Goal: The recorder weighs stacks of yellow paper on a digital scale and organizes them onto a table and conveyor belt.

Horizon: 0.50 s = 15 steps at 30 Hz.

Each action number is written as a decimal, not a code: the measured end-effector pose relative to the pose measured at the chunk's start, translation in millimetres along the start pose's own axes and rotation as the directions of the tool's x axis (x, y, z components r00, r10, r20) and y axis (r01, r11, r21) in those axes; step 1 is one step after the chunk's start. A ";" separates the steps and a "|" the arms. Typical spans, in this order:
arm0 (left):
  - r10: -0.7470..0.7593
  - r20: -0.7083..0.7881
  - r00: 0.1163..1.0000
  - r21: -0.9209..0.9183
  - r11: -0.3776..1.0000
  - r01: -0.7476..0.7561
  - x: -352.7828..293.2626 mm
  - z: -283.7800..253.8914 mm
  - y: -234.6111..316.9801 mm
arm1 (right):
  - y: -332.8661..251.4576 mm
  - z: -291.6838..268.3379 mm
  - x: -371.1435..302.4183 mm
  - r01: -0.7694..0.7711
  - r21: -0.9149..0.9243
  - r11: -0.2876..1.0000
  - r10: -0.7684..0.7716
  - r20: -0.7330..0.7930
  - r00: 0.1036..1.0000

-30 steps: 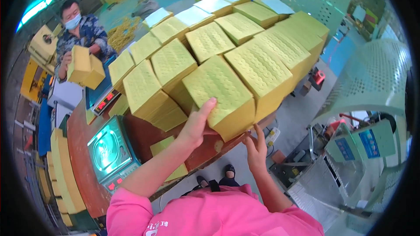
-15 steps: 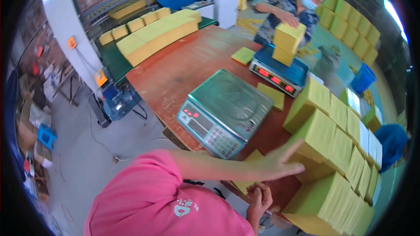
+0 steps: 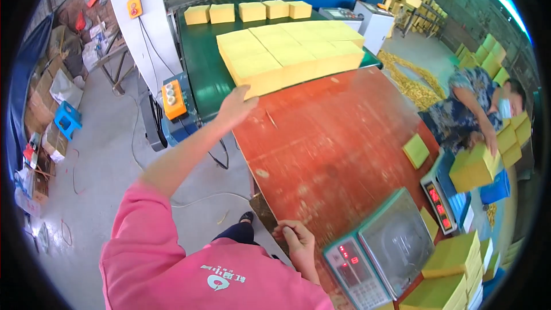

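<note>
My left hand (image 3: 235,108) reaches forward, fingers stretched out, at the near left corner of a block of yellow paper stacks (image 3: 275,70). The fingertips seem to touch the block's side. These stacks sit packed together on a green conveyor belt (image 3: 198,60), at the far edge of the red table (image 3: 321,138). Over the table's near edge is my right hand (image 3: 298,245), its fingers curled together. Whatever lies inside them, if anything, is hidden. Right of it stands a green-rimmed digital scale (image 3: 396,247), its plate bare.
More yellow stacks (image 3: 453,255) stand at the lower right. A co-worker (image 3: 473,100) at right holds a yellow stack (image 3: 473,166) above a blue scale (image 3: 445,186). A thin yellow pad (image 3: 416,150) lies nearby. An orange button box (image 3: 173,99) flanks the belt.
My left hand has swung from the stacks at right to the block on the belt, and the view has turned left. My right hand stays curled near the table edge.
</note>
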<state>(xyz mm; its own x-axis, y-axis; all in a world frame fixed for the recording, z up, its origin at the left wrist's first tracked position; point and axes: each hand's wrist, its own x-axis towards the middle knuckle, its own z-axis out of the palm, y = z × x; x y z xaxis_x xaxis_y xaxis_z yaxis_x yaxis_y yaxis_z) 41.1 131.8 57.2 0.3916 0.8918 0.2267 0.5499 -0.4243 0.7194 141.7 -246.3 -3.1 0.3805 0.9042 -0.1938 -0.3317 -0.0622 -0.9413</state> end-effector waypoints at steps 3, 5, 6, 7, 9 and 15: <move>0.182 -0.079 0.980 0.208 0.965 -0.162 100.9 -13.2 -56.7 | -2.6 48.9 77.4 -0.044 -0.023 0.999 0.046 0.125 0.991; 0.318 -0.100 0.943 0.259 0.923 -0.284 149.0 -13.4 -75.4 | -5.7 69.2 124.8 -0.069 -0.039 0.997 0.074 0.119 0.990; 0.314 -0.080 0.946 0.247 0.926 -0.286 168.8 -8.5 -77.3 | -9.4 77.4 146.6 -0.083 -0.053 0.995 0.089 0.122 0.988; 0.234 0.099 0.967 0.290 0.923 -0.253 185.6 -7.0 -76.3 | -17.8 86.0 167.1 -0.096 -0.052 0.994 0.101 0.114 0.988; 0.369 0.207 0.906 0.393 0.817 -0.422 197.1 4.5 -100.9 | -37.5 101.3 202.7 -0.228 -0.048 0.972 0.229 0.025 0.973; 0.412 0.141 0.900 0.397 0.809 -0.433 178.0 6.3 -102.4 | -10.1 114.7 259.0 -0.123 0.048 0.991 0.122 0.020 0.992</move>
<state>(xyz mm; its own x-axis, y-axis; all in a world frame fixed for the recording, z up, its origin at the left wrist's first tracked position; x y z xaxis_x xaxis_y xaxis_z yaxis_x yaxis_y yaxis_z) 59.1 333.0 19.8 0.6829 0.6058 0.4082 0.5688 -0.7916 0.2232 144.6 37.0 -12.0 0.3195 0.8983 -0.3015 -0.4170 -0.1524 -0.8960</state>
